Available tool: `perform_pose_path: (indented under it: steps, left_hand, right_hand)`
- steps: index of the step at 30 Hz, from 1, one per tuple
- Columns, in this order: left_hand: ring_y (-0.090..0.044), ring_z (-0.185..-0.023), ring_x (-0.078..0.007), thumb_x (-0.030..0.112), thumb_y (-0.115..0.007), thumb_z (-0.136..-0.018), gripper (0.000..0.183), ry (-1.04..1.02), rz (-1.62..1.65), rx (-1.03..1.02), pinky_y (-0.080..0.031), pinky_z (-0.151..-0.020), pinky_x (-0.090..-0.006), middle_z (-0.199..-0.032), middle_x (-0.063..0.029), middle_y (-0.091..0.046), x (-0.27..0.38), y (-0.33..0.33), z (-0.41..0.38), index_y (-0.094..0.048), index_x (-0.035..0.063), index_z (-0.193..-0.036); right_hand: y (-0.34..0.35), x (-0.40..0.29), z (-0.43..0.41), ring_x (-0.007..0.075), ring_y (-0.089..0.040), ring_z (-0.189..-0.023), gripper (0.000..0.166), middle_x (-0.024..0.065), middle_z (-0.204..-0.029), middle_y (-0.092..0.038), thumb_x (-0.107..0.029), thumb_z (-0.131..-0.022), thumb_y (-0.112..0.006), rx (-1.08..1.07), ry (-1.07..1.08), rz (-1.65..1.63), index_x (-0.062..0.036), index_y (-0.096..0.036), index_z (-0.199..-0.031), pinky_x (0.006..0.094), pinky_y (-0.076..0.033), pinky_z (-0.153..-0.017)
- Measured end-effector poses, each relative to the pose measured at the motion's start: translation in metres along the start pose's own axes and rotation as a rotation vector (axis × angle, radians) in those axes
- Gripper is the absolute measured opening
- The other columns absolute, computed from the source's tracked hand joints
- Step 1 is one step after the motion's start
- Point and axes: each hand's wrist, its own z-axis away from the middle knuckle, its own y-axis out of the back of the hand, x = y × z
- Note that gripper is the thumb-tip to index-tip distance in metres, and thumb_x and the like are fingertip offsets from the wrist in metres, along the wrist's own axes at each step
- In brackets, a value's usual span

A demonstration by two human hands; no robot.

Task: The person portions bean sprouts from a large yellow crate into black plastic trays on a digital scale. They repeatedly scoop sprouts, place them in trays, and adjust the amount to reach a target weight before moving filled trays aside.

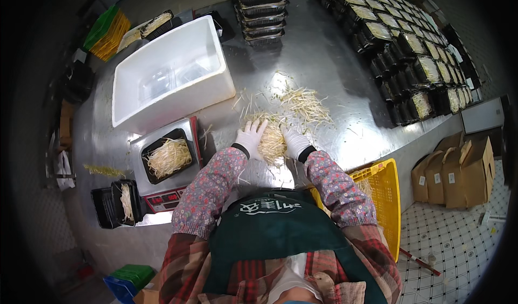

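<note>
A pile of bean sprouts (272,142) lies on the steel table in front of me, pressed between my two white-gloved hands. My left hand (251,137) cups its left side, and my right hand (296,142) cups the right side. Just beyond them spreads a looser heap of sprouts (305,104). To the left, a black plastic tray of sprouts (168,160) rests on a digital scale (139,152) with a lit red display. Nearer me on that side stand more black trays (104,207), one holding some sprouts (126,202).
A white foam box (174,101) stands behind the scale. Stacked sprout trays (263,10) rise at the back, and many more rows (404,40) fill the table's right. A yellow plastic crate (384,207) sits by my right arm, with brown cardboard bags (453,178) beyond it.
</note>
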Motion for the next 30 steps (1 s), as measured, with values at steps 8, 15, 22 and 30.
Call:
perform_pose_path:
  steps: [8, 15, 22, 30]
  left_hand:
    - [-0.066, -0.079, -0.0426, 0.041, -0.07, -0.079, 0.047, 0.092, 0.358, 0.175, -0.052, -0.072, -0.0509, -0.081, -0.0231, -0.067, -0.007, -0.037, -0.001, -0.054, 0.0031, -0.104]
    - [-0.067, -0.078, -0.039, 0.012, -0.057, -0.082, 0.018, -0.058, 0.268, 0.208, -0.053, -0.069, -0.0486, -0.086, -0.0223, -0.066, 0.019, -0.009, 0.039, -0.053, 0.002, -0.097]
    - [-0.065, -0.082, -0.029, 0.009, -0.061, -0.075, 0.026, -0.153, 0.079, 0.375, -0.053, -0.064, -0.0421, -0.094, -0.0082, -0.061, 0.001, -0.013, 0.074, -0.053, 0.0089, -0.1]
    - [-0.028, -0.139, -0.0406, 0.02, -0.084, -0.059, 0.11, 0.298, 0.159, 0.257, -0.032, -0.11, -0.0478, -0.153, -0.0185, -0.024, 0.012, -0.043, 0.087, -0.023, 0.0081, -0.149]
  right_hand:
    - [-0.006, 0.024, -0.004, 0.039, -0.067, -0.081, 0.03, 0.0212, -0.086, -0.069, -0.02, -0.081, -0.057, -0.047, 0.063, 0.156, -0.004, -0.06, -0.106, 0.048, -0.053, -0.071]
    - [0.018, 0.068, 0.021, 0.0384, -0.066, -0.07, 0.021, 0.0194, -0.074, -0.066, -0.025, -0.082, -0.059, 0.216, 0.192, 0.163, -0.0075, -0.058, -0.092, 0.0482, -0.053, -0.062]
    - [0.098, 0.059, 0.03, 0.0402, -0.065, -0.076, 0.019, 0.0214, -0.078, -0.066, -0.024, -0.083, -0.057, 0.453, -0.065, -0.004, -0.0065, -0.063, -0.088, 0.0515, -0.051, -0.068]
    - [0.006, -0.005, -0.012, 0.042, -0.049, -0.117, 0.061, 0.0293, -0.122, -0.051, -0.028, -0.074, -0.069, -0.063, 0.037, -0.032, 0.0, -0.051, -0.124, 0.0446, -0.038, -0.102]
